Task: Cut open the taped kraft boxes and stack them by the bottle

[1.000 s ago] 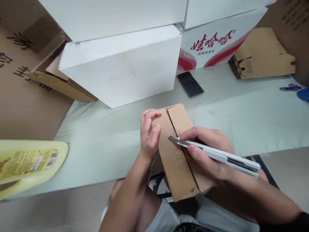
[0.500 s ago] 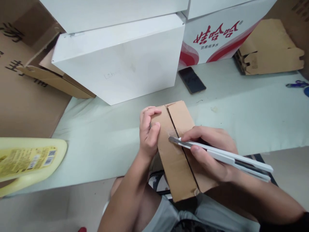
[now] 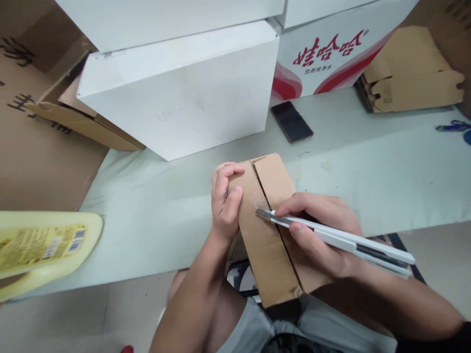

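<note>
A brown cardboard box [image 3: 267, 235] is tilted over the table's front edge, its top seam facing up. My left hand [image 3: 227, 198] grips the box's left side near the far end, thumb on top. Pinched in my right hand [image 3: 320, 228] is a white utility knife [image 3: 346, 236] with its blade out. The blade tip lies over the left flap, just left of the seam, near a small piece of clear tape [image 3: 261, 203]. Whether the tip touches the cardboard I cannot tell.
Behind the box lies a black phone [image 3: 292, 121] on the pale green tablecloth [image 3: 158, 211]. White boxes [image 3: 180, 103] stand along the back. To the left is a yellow bottle [image 3: 47, 250]; at right are folded cardboard [image 3: 415, 90] and blue-handled scissors [image 3: 454, 126].
Almost nothing differs. The whole view has shifted very slightly; both hands, the box and the knife keep the same positions relative to each other.
</note>
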`<state>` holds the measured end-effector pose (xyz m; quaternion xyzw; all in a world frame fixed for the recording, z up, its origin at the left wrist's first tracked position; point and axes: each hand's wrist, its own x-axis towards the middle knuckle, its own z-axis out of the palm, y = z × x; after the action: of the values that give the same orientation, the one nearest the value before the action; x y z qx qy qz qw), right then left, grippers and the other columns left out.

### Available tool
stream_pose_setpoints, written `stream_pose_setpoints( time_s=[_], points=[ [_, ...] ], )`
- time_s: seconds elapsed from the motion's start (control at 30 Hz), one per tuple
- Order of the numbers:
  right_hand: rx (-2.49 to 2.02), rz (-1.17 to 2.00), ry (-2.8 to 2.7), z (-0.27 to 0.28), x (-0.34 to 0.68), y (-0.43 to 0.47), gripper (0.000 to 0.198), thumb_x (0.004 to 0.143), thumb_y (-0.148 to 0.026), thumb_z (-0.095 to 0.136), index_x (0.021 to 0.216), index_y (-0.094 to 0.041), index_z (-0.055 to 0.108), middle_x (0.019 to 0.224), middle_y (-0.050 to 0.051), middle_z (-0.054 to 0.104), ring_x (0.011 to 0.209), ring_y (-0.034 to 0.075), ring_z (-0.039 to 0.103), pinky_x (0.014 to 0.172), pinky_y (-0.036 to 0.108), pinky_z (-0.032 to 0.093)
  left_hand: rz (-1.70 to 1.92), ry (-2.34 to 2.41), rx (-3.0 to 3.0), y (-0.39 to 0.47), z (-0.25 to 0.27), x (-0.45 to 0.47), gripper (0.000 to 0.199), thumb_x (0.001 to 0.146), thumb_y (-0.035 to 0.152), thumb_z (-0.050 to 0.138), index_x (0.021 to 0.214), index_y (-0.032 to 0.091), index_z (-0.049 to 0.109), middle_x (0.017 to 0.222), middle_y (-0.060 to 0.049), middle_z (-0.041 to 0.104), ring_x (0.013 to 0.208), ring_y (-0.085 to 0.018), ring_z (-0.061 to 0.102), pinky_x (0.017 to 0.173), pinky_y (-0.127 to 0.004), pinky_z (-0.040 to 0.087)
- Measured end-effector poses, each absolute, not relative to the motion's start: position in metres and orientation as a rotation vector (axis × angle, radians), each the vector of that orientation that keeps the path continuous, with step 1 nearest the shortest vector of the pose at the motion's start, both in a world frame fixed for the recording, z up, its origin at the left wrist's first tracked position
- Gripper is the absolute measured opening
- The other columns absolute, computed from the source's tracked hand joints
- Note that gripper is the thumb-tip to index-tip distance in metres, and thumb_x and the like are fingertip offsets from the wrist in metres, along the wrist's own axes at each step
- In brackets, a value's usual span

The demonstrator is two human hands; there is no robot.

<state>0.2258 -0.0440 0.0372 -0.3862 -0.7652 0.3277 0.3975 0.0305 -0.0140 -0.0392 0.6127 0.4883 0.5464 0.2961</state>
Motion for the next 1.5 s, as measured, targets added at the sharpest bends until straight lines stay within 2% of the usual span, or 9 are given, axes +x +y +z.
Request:
stream_pose_setpoints(
  time_s=[0.23, 0.67, 1.07, 1.33, 1.5],
  points=[
    [-0.991, 0.826, -1.95, 0.037, 0.225, -0.045, 0.012, 0.091, -0.022, 0.053, 0.094, -0.025, 0.064, 0.069, -0.002, 0.071, 0.051, 0.014, 0.06, 0.05, 0.027, 0.047, 1.463, 1.313, 1.651, -0.013, -0.039, 0.031, 0.028, 0.092, 0.041, 0.048, 0.114, 0.027, 0.06, 0.12, -0.01, 0.062, 0.122, -0.031, 0.057, 0.11, -0.053, 0.048],
    [-0.99, 0.801, -1.92, 0.036, 0.225, -0.046, 0.011, 0.093, -0.022, 0.053, 0.095, -0.025, 0.063, 0.074, -0.002, 0.073, 0.056, 0.013, 0.064, 0.05, 0.026, 0.045, 1.468, 1.307, 1.653, -0.013, -0.04, 0.03, 0.027, 0.092, 0.038, 0.048, 0.113, 0.027, 0.06, 0.12, -0.01, 0.062, 0.123, -0.031, 0.057, 0.11, -0.054, 0.047],
    [-0.986, 0.825, -1.804, 0.027, 0.224, -0.051, 0.008, 0.098, -0.032, 0.055, 0.099, -0.027, 0.06, 0.073, -0.004, 0.064, 0.054, 0.012, 0.051, 0.056, 0.029, 0.043, 1.511, 1.234, 1.668, -0.008, -0.045, 0.025, 0.027, 0.089, 0.031, 0.051, 0.112, 0.026, 0.064, 0.119, -0.009, 0.062, 0.118, -0.029, 0.058, 0.106, -0.049, 0.048],
    [-0.986, 0.788, -1.705, 0.021, 0.219, -0.049, 0.006, 0.099, -0.027, 0.055, 0.093, -0.026, 0.058, 0.081, 0.0, 0.061, 0.072, 0.017, 0.059, 0.068, 0.034, 0.049, 1.518, 1.218, 1.693, -0.005, -0.046, 0.022, 0.027, 0.088, 0.033, 0.052, 0.111, 0.026, 0.065, 0.117, -0.009, 0.063, 0.116, -0.03, 0.059, 0.104, -0.048, 0.048],
    [-0.968, 0.834, -1.719, 0.022, 0.22, -0.049, 0.01, 0.101, -0.032, 0.054, 0.093, -0.026, 0.058, 0.078, 0.0, 0.059, 0.065, 0.016, 0.057, 0.061, 0.033, 0.046, 1.504, 1.233, 1.668, -0.005, -0.047, 0.022, 0.027, 0.089, 0.035, 0.053, 0.111, 0.026, 0.065, 0.118, -0.009, 0.063, 0.117, -0.03, 0.058, 0.106, -0.048, 0.047]
  ],
)
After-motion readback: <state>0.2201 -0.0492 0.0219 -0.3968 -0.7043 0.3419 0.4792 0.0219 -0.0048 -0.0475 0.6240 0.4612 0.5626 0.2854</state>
